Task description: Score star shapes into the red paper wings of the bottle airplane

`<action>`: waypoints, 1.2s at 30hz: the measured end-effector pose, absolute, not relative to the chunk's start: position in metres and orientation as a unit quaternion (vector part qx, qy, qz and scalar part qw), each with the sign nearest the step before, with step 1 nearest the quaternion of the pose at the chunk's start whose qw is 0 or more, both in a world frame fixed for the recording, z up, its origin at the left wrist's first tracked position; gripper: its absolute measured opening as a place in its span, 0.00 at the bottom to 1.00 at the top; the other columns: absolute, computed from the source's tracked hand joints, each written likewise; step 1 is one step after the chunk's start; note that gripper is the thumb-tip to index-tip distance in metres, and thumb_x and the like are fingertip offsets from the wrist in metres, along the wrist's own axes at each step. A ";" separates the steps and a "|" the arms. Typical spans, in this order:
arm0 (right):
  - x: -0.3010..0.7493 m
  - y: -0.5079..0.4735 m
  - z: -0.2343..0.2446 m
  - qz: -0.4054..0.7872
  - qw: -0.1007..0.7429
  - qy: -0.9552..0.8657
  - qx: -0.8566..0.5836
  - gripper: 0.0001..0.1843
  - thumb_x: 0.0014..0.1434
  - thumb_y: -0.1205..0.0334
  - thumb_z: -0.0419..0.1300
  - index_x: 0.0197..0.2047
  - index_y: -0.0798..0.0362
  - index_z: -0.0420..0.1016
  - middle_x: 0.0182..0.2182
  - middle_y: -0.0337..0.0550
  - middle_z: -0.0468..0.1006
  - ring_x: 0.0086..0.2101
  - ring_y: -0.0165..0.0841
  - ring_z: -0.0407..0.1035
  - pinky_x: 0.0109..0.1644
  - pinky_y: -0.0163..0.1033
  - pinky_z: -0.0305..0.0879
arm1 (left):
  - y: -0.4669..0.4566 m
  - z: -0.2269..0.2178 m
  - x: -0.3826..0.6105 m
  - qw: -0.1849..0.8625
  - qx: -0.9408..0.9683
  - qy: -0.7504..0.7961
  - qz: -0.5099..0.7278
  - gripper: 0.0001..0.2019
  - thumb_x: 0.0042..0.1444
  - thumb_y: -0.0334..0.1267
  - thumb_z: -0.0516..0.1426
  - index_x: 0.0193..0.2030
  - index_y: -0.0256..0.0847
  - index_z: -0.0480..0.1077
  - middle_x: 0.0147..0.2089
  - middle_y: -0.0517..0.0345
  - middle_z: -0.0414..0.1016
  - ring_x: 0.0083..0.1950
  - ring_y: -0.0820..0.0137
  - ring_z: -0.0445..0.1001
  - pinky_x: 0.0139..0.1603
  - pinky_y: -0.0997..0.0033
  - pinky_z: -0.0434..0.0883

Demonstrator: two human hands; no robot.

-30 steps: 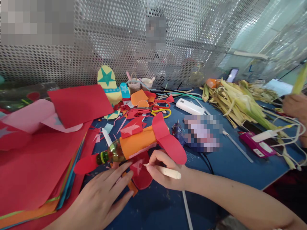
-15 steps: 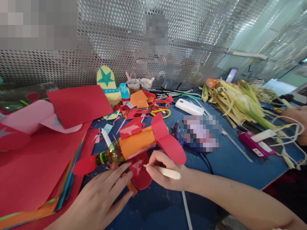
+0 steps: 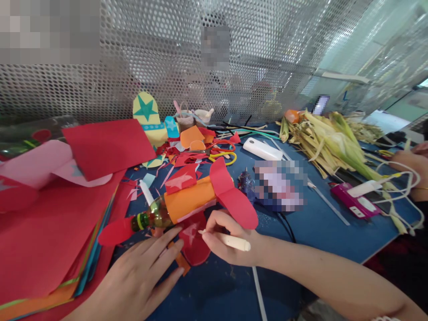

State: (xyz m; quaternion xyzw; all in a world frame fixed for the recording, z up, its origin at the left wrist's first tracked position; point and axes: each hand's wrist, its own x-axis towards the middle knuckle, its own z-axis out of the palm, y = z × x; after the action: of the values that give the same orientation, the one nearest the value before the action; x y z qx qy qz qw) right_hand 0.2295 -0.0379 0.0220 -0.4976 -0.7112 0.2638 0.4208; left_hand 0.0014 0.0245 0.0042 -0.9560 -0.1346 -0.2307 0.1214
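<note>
So my right hand (image 3: 227,234) is clenched around a white stick (image 3: 230,240). Left hand (image 3: 143,272) lies flat and released beside the bottle plane (image 3: 187,203) on the worktop (image 3: 301,232).

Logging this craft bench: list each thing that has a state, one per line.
Bottle plane: lying on its side, wrapped in orange paper.
Left hand: flat, fingers on the table beside the red wing.
Right hand: grip shut on white stick.
Red paper sheets: stacked.

Matt orange paper wraps the glossy plastic bottle (image 3: 157,216), with matt red paper fins (image 3: 230,196), before shiny perforated metal mesh (image 3: 167,67).
</note>
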 end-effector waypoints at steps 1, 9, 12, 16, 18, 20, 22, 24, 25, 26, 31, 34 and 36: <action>0.229 -0.038 0.022 0.263 0.423 -0.712 -0.495 0.06 0.59 0.63 0.54 0.30 0.51 0.61 0.22 0.35 0.65 0.23 0.26 0.61 0.25 0.30 0.59 | 0.024 0.004 0.002 0.123 -0.956 -0.135 -0.229 0.21 0.66 0.46 0.43 0.46 0.40 0.74 0.46 0.50 0.78 0.43 0.63 0.78 0.42 0.64 0.77; 0.229 -0.038 0.022 0.254 0.429 -0.714 -0.492 0.06 0.58 0.64 0.55 0.31 0.52 0.61 0.22 0.35 0.64 0.23 0.26 0.61 0.25 0.30 0.59 | 0.025 0.007 0.003 0.125 -0.955 -0.131 -0.233 0.21 0.66 0.46 0.42 0.45 0.39 0.75 0.45 0.49 0.78 0.42 0.63 0.79 0.40 0.65 0.77; 0.229 -0.039 0.022 0.245 0.431 -0.716 -0.491 0.05 0.59 0.64 0.54 0.31 0.51 0.61 0.22 0.36 0.65 0.23 0.27 0.62 0.25 0.30 0.60 | 0.026 0.008 0.004 0.137 -0.955 -0.127 -0.231 0.22 0.67 0.45 0.42 0.45 0.39 0.75 0.45 0.49 0.79 0.41 0.63 0.79 0.39 0.65 0.77; 0.231 -0.038 0.023 0.180 0.426 -0.757 -0.462 0.04 0.59 0.64 0.53 0.33 0.51 0.62 0.21 0.35 0.67 0.23 0.28 0.63 0.29 0.32 0.63 | 0.026 0.007 0.004 0.142 -0.955 -0.120 -0.233 0.21 0.67 0.45 0.42 0.44 0.38 0.75 0.46 0.48 0.78 0.41 0.62 0.79 0.39 0.64 0.77; 0.233 -0.037 0.025 0.117 0.417 -0.794 -0.427 0.02 0.59 0.64 0.53 0.34 0.52 0.63 0.19 0.34 0.68 0.22 0.27 0.61 0.32 0.33 0.65 | 0.027 0.005 0.003 0.140 -0.956 -0.114 -0.230 0.20 0.67 0.43 0.42 0.45 0.40 0.75 0.47 0.50 0.78 0.42 0.62 0.78 0.39 0.65 0.76; 0.234 -0.037 0.028 0.044 0.399 -0.829 -0.388 0.01 0.59 0.66 0.54 0.35 0.54 0.64 0.20 0.36 0.71 0.22 0.27 0.61 0.34 0.33 0.65 | 0.027 0.004 0.002 0.135 -0.957 -0.111 -0.230 0.19 0.66 0.43 0.43 0.46 0.40 0.74 0.48 0.52 0.78 0.44 0.63 0.78 0.41 0.65 0.75; 0.235 -0.039 0.034 -0.022 0.361 -0.863 -0.354 0.02 0.58 0.67 0.55 0.34 0.57 0.67 0.21 0.39 0.73 0.23 0.28 0.62 0.32 0.33 0.64 | 0.027 0.004 0.002 0.132 -0.956 -0.109 -0.238 0.19 0.66 0.44 0.45 0.46 0.40 0.74 0.48 0.52 0.77 0.44 0.63 0.77 0.42 0.66 0.74; 0.235 -0.042 0.040 -0.062 0.306 -0.889 -0.334 0.05 0.58 0.66 0.57 0.31 0.56 0.70 0.20 0.37 0.72 0.23 0.28 0.59 0.26 0.33 0.60 | 0.027 0.005 0.003 0.134 -0.953 -0.108 -0.248 0.19 0.66 0.45 0.45 0.46 0.39 0.74 0.48 0.51 0.77 0.44 0.63 0.77 0.42 0.66 0.74; 0.235 -0.044 0.042 -0.079 0.288 -0.896 -0.328 0.06 0.58 0.66 0.57 0.30 0.56 0.70 0.19 0.36 0.70 0.22 0.28 0.58 0.24 0.34 0.57 | 0.027 0.006 0.004 0.138 -0.952 -0.107 -0.250 0.20 0.66 0.45 0.44 0.45 0.38 0.74 0.47 0.51 0.78 0.43 0.63 0.78 0.40 0.66 0.74; 0.234 -0.046 0.044 -0.089 0.278 -0.901 -0.321 0.07 0.58 0.66 0.57 0.28 0.56 0.71 0.18 0.35 0.69 0.22 0.28 0.58 0.22 0.35 0.54 | 0.027 0.007 0.005 0.143 -0.952 -0.104 -0.250 0.21 0.67 0.45 0.43 0.45 0.38 0.74 0.46 0.51 0.78 0.42 0.63 0.78 0.39 0.67 0.74; 0.231 -0.051 0.045 -0.090 0.284 -0.902 -0.312 0.11 0.57 0.62 0.57 0.25 0.55 0.70 0.16 0.33 0.66 0.21 0.28 0.56 0.20 0.35 0.48 | 0.027 0.010 0.007 0.166 -0.950 -0.096 -0.245 0.24 0.68 0.44 0.39 0.42 0.37 0.74 0.42 0.49 0.79 0.38 0.63 0.79 0.33 0.66 0.74; 0.233 -0.048 0.042 -0.080 0.283 -0.897 -0.330 0.11 0.57 0.61 0.56 0.25 0.55 0.72 0.16 0.34 0.67 0.21 0.29 0.56 0.20 0.35 0.50 | 0.027 0.011 0.007 0.175 -0.949 -0.091 -0.248 0.23 0.68 0.43 0.39 0.42 0.37 0.74 0.41 0.50 0.80 0.37 0.63 0.79 0.32 0.65 0.75; 0.235 -0.045 0.040 -0.069 0.282 -0.899 -0.329 0.11 0.57 0.62 0.55 0.25 0.55 0.72 0.16 0.35 0.68 0.21 0.29 0.56 0.21 0.34 0.53 | 0.028 0.011 0.007 0.177 -0.948 -0.085 -0.251 0.23 0.68 0.42 0.39 0.41 0.37 0.73 0.41 0.51 0.80 0.37 0.63 0.79 0.32 0.65 0.75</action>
State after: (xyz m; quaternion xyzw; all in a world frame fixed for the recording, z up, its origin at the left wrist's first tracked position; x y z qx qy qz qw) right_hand 0.2351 -0.0451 0.0401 -0.3292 -0.8986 -0.0686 0.2819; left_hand 0.0069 0.0276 0.0110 -0.9477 -0.0854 -0.2514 0.1772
